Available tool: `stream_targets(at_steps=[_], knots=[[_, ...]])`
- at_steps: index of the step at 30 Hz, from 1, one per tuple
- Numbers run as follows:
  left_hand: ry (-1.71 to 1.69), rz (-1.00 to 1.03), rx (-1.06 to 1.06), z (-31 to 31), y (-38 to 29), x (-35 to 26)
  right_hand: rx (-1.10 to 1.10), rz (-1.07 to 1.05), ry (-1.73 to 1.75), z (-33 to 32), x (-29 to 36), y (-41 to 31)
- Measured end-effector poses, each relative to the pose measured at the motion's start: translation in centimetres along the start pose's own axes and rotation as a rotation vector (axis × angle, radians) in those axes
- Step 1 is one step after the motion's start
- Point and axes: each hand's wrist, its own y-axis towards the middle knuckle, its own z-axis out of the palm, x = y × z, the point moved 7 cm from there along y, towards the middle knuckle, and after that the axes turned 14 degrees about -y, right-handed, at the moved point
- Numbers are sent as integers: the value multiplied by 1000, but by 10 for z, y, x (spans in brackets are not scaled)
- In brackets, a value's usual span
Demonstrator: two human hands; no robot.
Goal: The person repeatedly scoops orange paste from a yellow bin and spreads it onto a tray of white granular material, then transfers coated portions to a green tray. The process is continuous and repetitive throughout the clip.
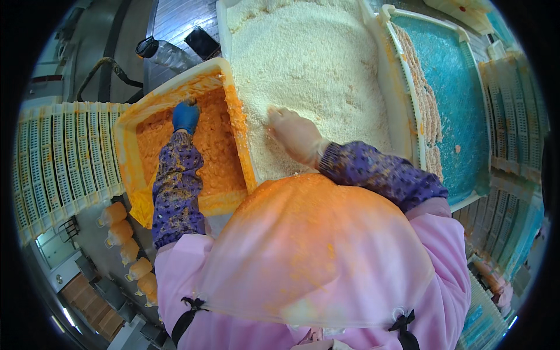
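Note:
My left hand (186, 116), in a blue glove, reaches into a tub (127, 144) of wet orange mixture (215, 140). Its fingers are bent down at the mixture, and what lies under them is hidden. My right hand (294, 133), in a pale translucent glove, rests at the surface of white crumbs (310, 70) in a large white bin (392, 87). Its fingertips are partly hidden, so whether it holds anything cannot be told. On the right, a tray (413, 92) lined with a teal sheet (459, 105) bears crumb-coated pieces (422, 87) in a row along its left side.
A clear bottle (170, 54) with a black lid and a phone (202, 43) lie on the metal surface beyond the tub. Stacked crates (65, 153) stand at the left, more (509, 113) at the right. Several orange-filled jugs (119, 232) line the floor at the lower left.

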Motion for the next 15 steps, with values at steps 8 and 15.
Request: stream_targets(at_steps=[8, 15], knots=[[-135, 326, 483, 83, 47, 57, 48, 46, 413, -6, -13, 10], [-188, -58, 644, 84, -26, 29, 353, -25, 1617, -45, -21, -48]])
